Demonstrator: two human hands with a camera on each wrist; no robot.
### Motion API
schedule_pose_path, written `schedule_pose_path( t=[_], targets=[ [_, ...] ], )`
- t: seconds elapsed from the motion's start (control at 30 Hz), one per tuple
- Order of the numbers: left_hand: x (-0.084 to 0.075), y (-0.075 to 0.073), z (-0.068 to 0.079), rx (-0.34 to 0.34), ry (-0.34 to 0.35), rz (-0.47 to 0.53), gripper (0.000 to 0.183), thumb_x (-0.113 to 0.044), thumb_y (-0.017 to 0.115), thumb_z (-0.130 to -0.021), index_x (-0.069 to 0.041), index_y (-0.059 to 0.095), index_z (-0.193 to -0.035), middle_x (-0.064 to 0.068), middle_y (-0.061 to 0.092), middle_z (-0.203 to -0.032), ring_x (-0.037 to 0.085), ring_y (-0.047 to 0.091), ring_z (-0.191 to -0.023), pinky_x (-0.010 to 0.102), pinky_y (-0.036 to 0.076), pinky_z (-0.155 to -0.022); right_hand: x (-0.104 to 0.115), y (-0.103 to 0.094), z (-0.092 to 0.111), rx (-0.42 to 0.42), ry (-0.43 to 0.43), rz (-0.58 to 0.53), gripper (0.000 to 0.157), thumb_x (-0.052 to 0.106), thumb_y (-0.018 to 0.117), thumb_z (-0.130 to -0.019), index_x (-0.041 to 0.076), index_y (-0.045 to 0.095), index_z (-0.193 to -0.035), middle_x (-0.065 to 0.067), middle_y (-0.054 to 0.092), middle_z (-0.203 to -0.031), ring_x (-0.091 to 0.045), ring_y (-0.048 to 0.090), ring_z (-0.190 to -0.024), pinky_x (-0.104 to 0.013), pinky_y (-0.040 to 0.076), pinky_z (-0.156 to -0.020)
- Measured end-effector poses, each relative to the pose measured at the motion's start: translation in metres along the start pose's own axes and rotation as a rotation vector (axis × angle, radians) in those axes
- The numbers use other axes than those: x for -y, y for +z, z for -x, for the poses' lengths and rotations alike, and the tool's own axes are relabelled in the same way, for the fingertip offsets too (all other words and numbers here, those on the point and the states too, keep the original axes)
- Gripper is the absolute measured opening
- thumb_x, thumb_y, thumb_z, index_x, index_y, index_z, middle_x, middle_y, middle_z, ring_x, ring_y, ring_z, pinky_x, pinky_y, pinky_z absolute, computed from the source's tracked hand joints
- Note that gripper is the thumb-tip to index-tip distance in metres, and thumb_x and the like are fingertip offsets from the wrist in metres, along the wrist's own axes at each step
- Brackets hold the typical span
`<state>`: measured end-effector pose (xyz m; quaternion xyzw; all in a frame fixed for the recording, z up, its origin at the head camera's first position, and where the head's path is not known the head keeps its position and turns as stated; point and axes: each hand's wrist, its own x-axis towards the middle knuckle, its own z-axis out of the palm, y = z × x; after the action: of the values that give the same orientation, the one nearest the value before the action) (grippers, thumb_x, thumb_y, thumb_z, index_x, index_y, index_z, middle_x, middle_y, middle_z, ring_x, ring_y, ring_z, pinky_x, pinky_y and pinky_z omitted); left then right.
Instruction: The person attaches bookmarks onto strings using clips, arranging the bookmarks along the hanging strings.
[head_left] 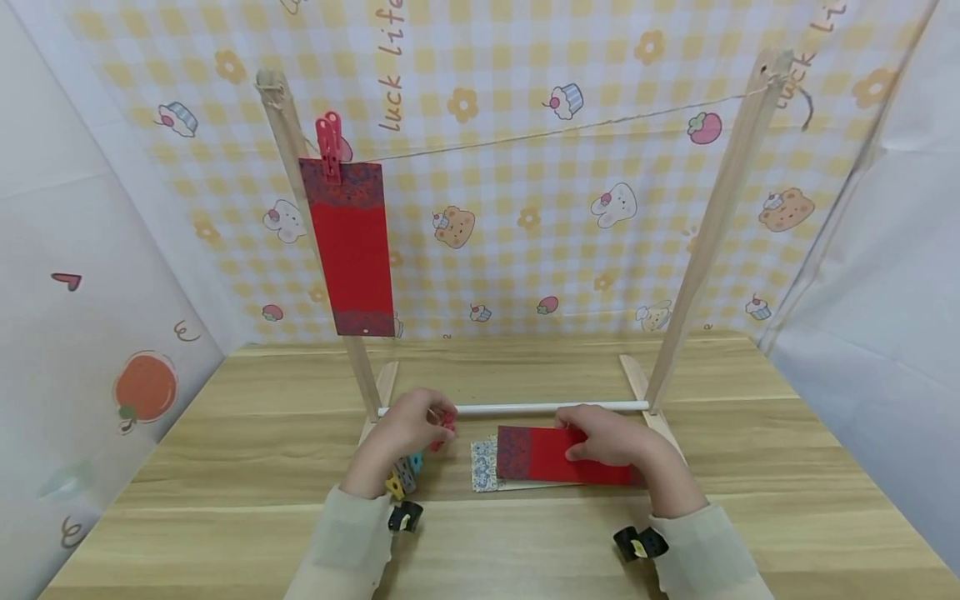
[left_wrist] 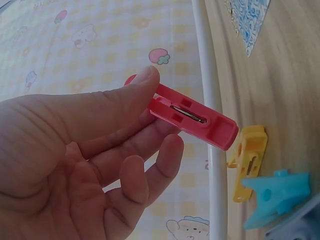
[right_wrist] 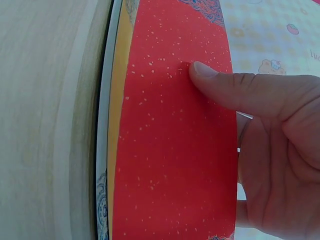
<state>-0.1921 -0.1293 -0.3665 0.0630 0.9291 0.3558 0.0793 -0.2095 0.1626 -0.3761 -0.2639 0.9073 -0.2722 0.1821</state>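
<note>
My left hand (head_left: 407,429) pinches a red plastic clothespin (left_wrist: 202,122) between thumb and fingers, above the tabletop. Beside it lie a yellow clothespin (left_wrist: 251,157), a blue one (left_wrist: 280,192) and a grey one (head_left: 405,473). My right hand (head_left: 611,437) grips a red paper card (right_wrist: 175,140) by its far long edge, thumb on the face and fingers behind. Under that card shows a blue-and-white patterned card (head_left: 483,467). Another red card (head_left: 352,258) hangs upright at the left end of a string (head_left: 555,132), held by a red clothespin (head_left: 330,146).
Two wooden posts, left (head_left: 285,133) and right (head_left: 712,225), carry the string. A white rod (head_left: 517,408) joins them near the tabletop (head_left: 510,542), just beyond both hands. A checked cloth (head_left: 510,250) hangs behind.
</note>
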Motion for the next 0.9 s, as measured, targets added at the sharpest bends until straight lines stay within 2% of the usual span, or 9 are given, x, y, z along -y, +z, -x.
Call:
schedule_pose_path(
  t=[0.3,0.47,0.73,0.9],
  targets=[
    [-0.003,-0.003,0.002,-0.018,0.013,0.042,0.022,0.001,0.075,-0.084,0.001,0.072,-0.105,0.005,0.070,-0.086,0.016,0.064,-0.080,0.029,0.053,-0.070,0.002,-0.002,0.001,0.000,-0.017,-0.005,0.017,0.005,0.071,-0.089,0.013,0.059,-0.098,0.003,0.053,-0.082,-0.016,0.049,-0.082,-0.031,0.042,-0.074],
    [-0.006,-0.006,0.003,-0.043,0.047,0.062,0.022,0.002,0.073,-0.085,0.002,0.072,-0.107,0.006,0.070,-0.090,0.016,0.064,-0.079,0.028,0.053,-0.067,0.003,-0.004,0.001,0.007,-0.052,-0.003,0.016,0.006,0.070,-0.090,0.012,0.059,-0.100,0.003,0.055,-0.083,-0.015,0.049,-0.080,-0.029,0.043,-0.072],
    [-0.012,-0.011,0.009,-0.069,0.065,0.032,0.023,-0.003,0.073,-0.088,-0.006,0.073,-0.110,0.004,0.070,-0.103,0.019,0.061,-0.094,0.033,0.054,-0.077,0.006,-0.004,0.002,0.007,-0.089,-0.030,0.016,0.006,0.069,-0.091,0.014,0.059,-0.101,0.005,0.057,-0.084,-0.014,0.051,-0.081,-0.027,0.045,-0.072],
    [-0.018,-0.016,0.016,-0.093,0.084,0.004,0.026,-0.006,0.075,-0.087,-0.009,0.073,-0.113,0.003,0.071,-0.106,0.022,0.061,-0.100,0.037,0.054,-0.082,0.010,-0.006,0.003,0.005,-0.105,-0.028,0.017,0.007,0.070,-0.091,0.014,0.059,-0.102,0.006,0.059,-0.085,-0.014,0.052,-0.082,-0.027,0.046,-0.073]
  ],
)
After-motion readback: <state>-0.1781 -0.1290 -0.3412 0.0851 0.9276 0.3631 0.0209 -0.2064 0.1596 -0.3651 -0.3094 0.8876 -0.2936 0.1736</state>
